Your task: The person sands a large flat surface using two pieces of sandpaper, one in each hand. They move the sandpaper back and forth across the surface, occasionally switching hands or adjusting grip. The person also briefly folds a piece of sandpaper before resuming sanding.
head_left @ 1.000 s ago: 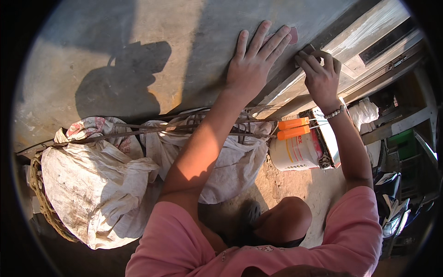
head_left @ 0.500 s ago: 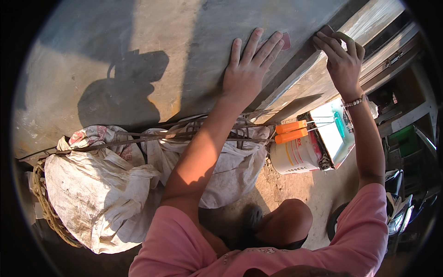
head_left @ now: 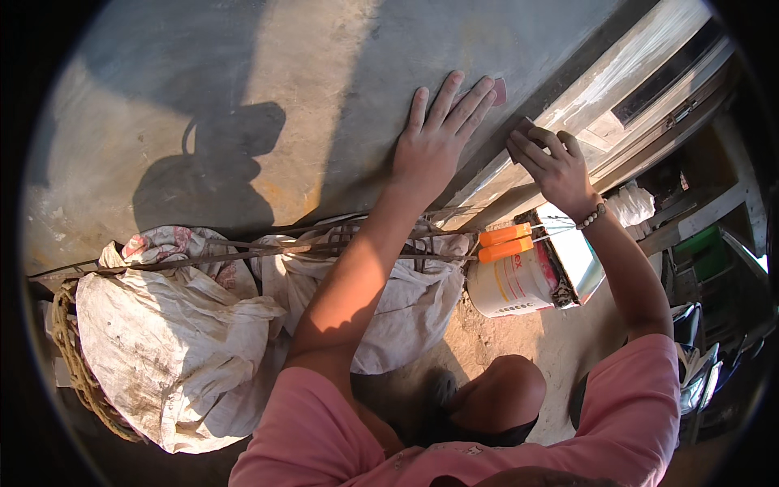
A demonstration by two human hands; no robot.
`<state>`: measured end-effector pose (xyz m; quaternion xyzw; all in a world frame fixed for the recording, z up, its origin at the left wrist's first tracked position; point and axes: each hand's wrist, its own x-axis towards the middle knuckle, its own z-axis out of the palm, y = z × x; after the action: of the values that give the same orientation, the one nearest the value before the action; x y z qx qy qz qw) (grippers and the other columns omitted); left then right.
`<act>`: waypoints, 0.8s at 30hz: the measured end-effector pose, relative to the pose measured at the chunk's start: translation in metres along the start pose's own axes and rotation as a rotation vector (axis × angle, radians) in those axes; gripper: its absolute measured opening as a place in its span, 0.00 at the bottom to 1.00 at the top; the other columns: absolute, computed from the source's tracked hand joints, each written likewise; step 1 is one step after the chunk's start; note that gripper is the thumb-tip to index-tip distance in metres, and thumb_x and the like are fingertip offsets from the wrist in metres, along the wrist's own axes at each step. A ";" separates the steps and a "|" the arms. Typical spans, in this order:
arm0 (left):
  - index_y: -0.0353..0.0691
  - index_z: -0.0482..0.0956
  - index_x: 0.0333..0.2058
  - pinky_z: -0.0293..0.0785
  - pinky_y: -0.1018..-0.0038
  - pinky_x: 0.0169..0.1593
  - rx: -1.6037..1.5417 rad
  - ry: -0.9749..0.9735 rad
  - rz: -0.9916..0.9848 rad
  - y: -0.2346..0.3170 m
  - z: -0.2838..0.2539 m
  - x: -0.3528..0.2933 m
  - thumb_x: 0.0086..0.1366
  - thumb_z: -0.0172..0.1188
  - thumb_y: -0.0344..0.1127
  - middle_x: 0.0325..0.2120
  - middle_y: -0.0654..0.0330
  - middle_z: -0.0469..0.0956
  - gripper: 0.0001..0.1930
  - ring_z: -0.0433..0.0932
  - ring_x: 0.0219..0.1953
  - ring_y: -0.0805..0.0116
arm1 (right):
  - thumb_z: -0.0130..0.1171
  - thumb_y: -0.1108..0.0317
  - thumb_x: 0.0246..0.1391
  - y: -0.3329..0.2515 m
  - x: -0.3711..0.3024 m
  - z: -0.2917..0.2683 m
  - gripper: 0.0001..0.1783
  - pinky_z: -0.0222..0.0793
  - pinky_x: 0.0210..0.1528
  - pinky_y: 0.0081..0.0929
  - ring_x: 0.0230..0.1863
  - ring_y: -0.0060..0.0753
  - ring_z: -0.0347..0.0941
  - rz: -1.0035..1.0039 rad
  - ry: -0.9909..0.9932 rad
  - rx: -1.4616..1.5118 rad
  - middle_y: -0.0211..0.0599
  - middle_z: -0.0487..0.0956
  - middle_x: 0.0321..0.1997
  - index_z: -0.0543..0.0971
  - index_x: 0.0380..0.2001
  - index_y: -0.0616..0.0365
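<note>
My left hand [head_left: 430,150] lies flat on the grey wall [head_left: 389,49], fingers stretched and a little spread. A reddish-brown piece of sandpaper [head_left: 500,92] shows flat on the wall at its fingertips, partly covered by them. To the right, my right hand [head_left: 564,174] pinches a folded dark brown piece of sandpaper [head_left: 524,126]. It presses this against the dark strip along the wall's edge, beside the pale ledge [head_left: 613,69]. My fingers hide part of that piece.
Below the right hand, a white bucket [head_left: 507,286] has tools with orange handles [head_left: 505,243] across its top. White cloth sacks [head_left: 174,349] lie at left by a rope-like coil [head_left: 69,349]. Thin rods [head_left: 187,264] run along the wall's foot. My bent knee [head_left: 507,390] is near.
My right hand has slid down and left along the wall's edge, toward me, with the sandpaper in it. The left hand stays flat at about the same spot on the wall.
</note>
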<state>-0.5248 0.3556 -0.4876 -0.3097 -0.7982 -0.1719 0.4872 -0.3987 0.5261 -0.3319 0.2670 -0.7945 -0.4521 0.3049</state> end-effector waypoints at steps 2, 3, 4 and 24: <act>0.60 0.54 0.79 0.54 0.39 0.75 0.015 0.011 0.003 -0.001 -0.001 0.000 0.68 0.65 0.50 0.81 0.75 0.46 0.45 0.49 0.81 0.52 | 0.63 0.66 0.54 0.010 -0.005 0.005 0.19 0.68 0.57 0.29 0.61 0.20 0.73 -0.006 0.057 -0.063 0.04 0.81 0.60 0.87 0.49 0.37; 0.60 0.54 0.79 0.53 0.39 0.75 0.017 0.017 0.001 -0.001 -0.001 0.000 0.68 0.65 0.51 0.81 0.75 0.47 0.45 0.49 0.81 0.52 | 0.63 0.69 0.54 0.022 -0.006 0.007 0.20 0.66 0.58 0.29 0.61 0.20 0.74 0.128 0.124 -0.129 0.03 0.81 0.61 0.87 0.49 0.35; 0.60 0.54 0.79 0.53 0.40 0.75 0.019 0.018 -0.002 0.000 -0.002 0.000 0.68 0.65 0.51 0.81 0.75 0.47 0.45 0.49 0.81 0.53 | 0.63 0.71 0.53 0.031 -0.006 0.006 0.22 0.65 0.58 0.30 0.61 0.20 0.74 0.219 0.131 -0.184 0.03 0.82 0.61 0.87 0.50 0.34; 0.60 0.53 0.80 0.54 0.43 0.75 0.008 -0.004 0.002 -0.001 -0.002 0.000 0.69 0.63 0.51 0.81 0.74 0.46 0.44 0.49 0.81 0.54 | 0.63 0.70 0.54 -0.015 -0.027 0.028 0.25 0.66 0.65 0.33 0.62 0.25 0.73 0.108 -0.107 0.013 0.08 0.80 0.64 0.86 0.56 0.37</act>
<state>-0.5241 0.3541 -0.4869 -0.3086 -0.7996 -0.1675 0.4871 -0.3989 0.5544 -0.3628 0.2012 -0.8258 -0.4436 0.2841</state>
